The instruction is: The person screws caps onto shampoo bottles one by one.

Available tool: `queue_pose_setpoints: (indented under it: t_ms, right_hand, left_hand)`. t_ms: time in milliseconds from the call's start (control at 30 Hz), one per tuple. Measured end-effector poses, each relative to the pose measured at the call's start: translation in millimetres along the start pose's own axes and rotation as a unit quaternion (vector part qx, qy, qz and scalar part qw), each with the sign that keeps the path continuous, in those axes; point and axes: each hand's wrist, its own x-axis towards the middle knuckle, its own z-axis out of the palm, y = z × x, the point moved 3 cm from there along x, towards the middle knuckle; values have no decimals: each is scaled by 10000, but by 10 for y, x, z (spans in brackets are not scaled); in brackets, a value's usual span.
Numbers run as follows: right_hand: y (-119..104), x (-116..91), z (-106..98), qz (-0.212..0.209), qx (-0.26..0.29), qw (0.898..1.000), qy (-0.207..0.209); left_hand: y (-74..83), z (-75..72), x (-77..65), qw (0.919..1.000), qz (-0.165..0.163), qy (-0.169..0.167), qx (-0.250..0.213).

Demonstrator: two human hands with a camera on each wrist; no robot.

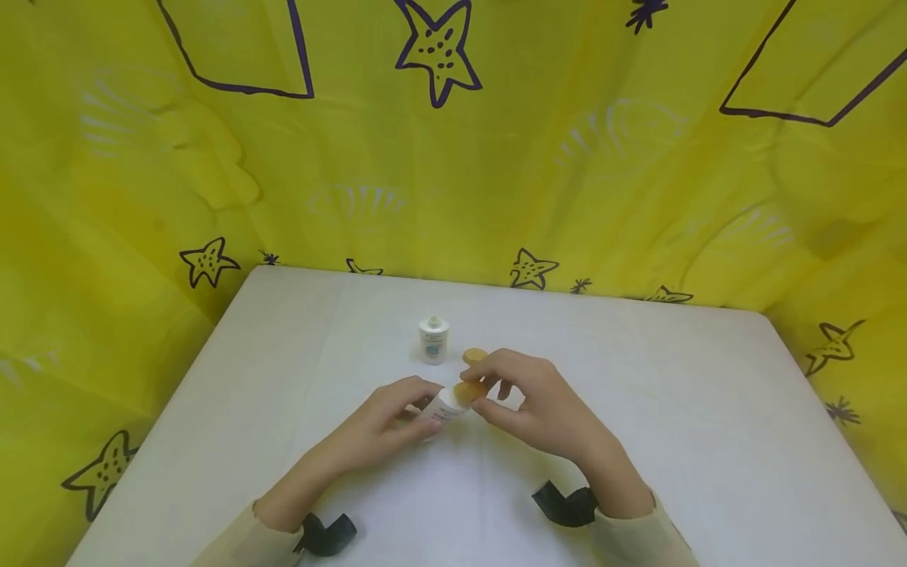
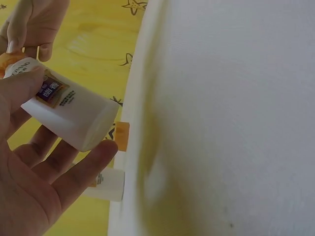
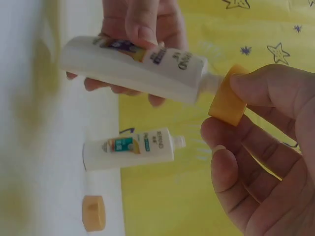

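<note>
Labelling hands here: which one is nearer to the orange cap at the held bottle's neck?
The right hand: it pinches that orange cap. The left hand is farther off, gripping the white bottle's body.

In the head view, the label (image 1: 444,410) of the held bottle (image 1: 450,398) and that of the standing bottle (image 1: 434,343) are too small to be read, and the loose cap (image 1: 473,355) is partly covered by the right hand (image 1: 527,402). In the left wrist view, the held cap (image 2: 13,58) is cut off by the left edge, and the standing bottle is partly hidden behind the left hand (image 2: 37,179). In the right wrist view, the held bottle's label is partly covered, and the tabletop (image 3: 64,147) is blurred.
</note>
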Motion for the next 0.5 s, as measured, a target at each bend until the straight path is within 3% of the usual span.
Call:
queue_pose_setpoints:
  t_ms: [500]
  right_hand:
    - [-92, -22, 28, -255, -77, 9996, -121]
  left_hand:
    - [113, -19, -40, 9994, 241, -14, 249]
